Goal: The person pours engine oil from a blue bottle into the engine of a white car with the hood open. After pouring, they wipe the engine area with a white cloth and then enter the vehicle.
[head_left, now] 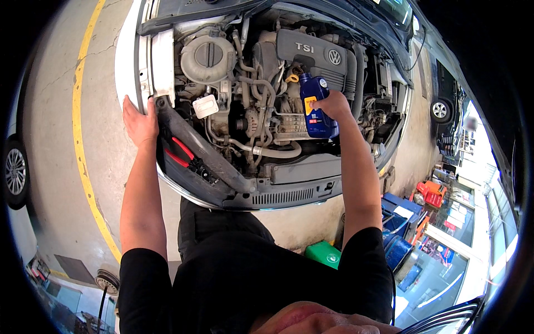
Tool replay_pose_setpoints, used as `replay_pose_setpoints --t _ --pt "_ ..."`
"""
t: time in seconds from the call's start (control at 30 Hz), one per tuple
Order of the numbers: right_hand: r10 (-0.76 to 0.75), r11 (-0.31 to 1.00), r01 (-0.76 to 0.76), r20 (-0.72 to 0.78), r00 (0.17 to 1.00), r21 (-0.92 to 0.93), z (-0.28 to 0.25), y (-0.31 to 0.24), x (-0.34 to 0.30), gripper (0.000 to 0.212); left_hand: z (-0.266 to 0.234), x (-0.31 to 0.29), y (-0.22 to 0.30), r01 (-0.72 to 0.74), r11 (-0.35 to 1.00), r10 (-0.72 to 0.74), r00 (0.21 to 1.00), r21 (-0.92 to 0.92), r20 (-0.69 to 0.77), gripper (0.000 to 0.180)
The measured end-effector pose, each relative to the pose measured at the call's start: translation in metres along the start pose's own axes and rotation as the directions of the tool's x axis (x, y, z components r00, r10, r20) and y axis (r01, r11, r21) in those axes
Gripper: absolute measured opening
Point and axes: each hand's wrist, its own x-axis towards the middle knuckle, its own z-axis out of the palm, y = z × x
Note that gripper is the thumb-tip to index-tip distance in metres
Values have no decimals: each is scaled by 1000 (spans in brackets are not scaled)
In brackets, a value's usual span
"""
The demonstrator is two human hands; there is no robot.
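Car: white car (127,67), engine bay uncovered around the dark grey moulded-plastic engine cover (295,53); access looks done, the bottle work under way.
Front panel: long black plastic panel (303,170), on the person's side of the engine cover; the right forearm crosses above its edge.
Bottle: blue flat-sided plastic bottle (321,125) at the engine cover's near edge, seemingly tilted, neck pointing away from the person. Whether anything has poured, or how much remains, cannot be told; setting it down is still left.
Right hand (334,104): wrapped around the bottle, just in front of the engine cover.
Left hand (140,121): spread, grasping nothing, resting on the car's edge well left of the engine cover.
Pliers: red-handled pliers (183,149), left of and nearer than the engine cover.
Ring: small yellow plastic ring (292,78), just left of the bottle's neck, beside the engine cover.
Room: widest over the floor (50,83) far left of the engine cover; tightest at the bottle's neck, with hoses (261,83) on its left.
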Motion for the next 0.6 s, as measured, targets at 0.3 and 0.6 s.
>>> replay_pose_setpoints --t 0.3,0.6 --pt "-3 1000 3 19 1000 7 -5 -7 -2 77 0 0 0 0 1000 0 1000 3 -2 89" --pt "-28 999 27 41 999 23 -5 -1 6 80 0 0 0 -9 1000 9 1000 6 -9 89"
